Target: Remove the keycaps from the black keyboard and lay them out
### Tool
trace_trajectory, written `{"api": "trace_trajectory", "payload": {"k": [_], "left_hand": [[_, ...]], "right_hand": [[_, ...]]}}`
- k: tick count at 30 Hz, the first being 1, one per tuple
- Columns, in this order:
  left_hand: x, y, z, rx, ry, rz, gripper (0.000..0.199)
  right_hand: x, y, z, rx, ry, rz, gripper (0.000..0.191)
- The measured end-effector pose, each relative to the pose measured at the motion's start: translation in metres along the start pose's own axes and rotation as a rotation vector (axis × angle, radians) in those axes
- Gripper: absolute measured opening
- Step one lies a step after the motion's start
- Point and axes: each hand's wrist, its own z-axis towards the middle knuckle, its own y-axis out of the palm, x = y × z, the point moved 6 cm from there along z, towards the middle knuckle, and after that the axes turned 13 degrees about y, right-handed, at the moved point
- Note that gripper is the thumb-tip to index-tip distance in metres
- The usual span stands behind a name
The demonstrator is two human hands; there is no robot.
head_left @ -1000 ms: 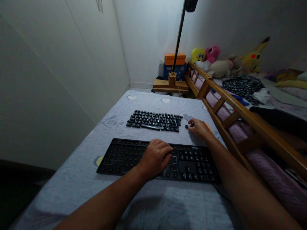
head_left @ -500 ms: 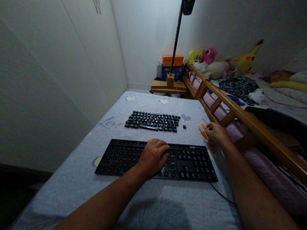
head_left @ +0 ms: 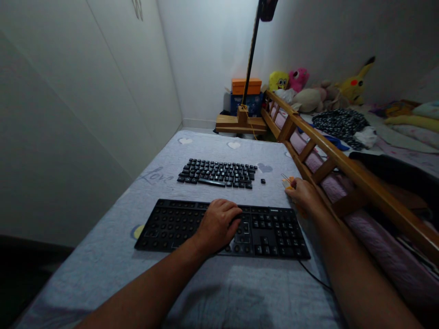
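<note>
A black keyboard lies on the cloth-covered surface, its left and middle parts bare of keycaps, its right part still capped. My left hand rests on its middle, fingers bent together; whether it holds anything is hidden. Behind the keyboard, loose black keycaps are laid out in rows, with a single keycap to their right. My right hand is beyond the keyboard's back right corner, closed on a thin wire tool. Something orange shows beside and under its fingers.
A wooden bed rail runs along the right, close to my right arm. Behind the surface stands a wooden base with a black pole. The keyboard cable trails toward my right forearm.
My right hand has moved slightly left and now covers most of the orange item; the wire tool points further left. My left hand stays on the keyboard.
</note>
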Motion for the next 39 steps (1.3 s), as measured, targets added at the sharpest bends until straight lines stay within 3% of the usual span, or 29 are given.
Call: {"api": "trace_trajectory", "payload": {"k": [13,20,29,39], "left_hand": [[0.001,0.000,0.000,-0.019,-0.005,0.006,0.017],[0.000,0.000,0.000,-0.022,-0.003,0.008,0.017],[0.001,0.000,0.000,-0.020,0.009,0.015,0.018],[0.001,0.000,0.001,-0.026,0.013,0.025,0.018]], "right_hand": [[0.016,-0.006,0.005,-0.037,0.054,0.034,0.014],[0.025,-0.005,0.006,-0.056,0.075,0.123,0.026],[0.027,-0.043,-0.002,0.034,0.100,0.197,0.031],[0.018,-0.016,-0.010,-0.070,0.139,0.069,0.030]]}}
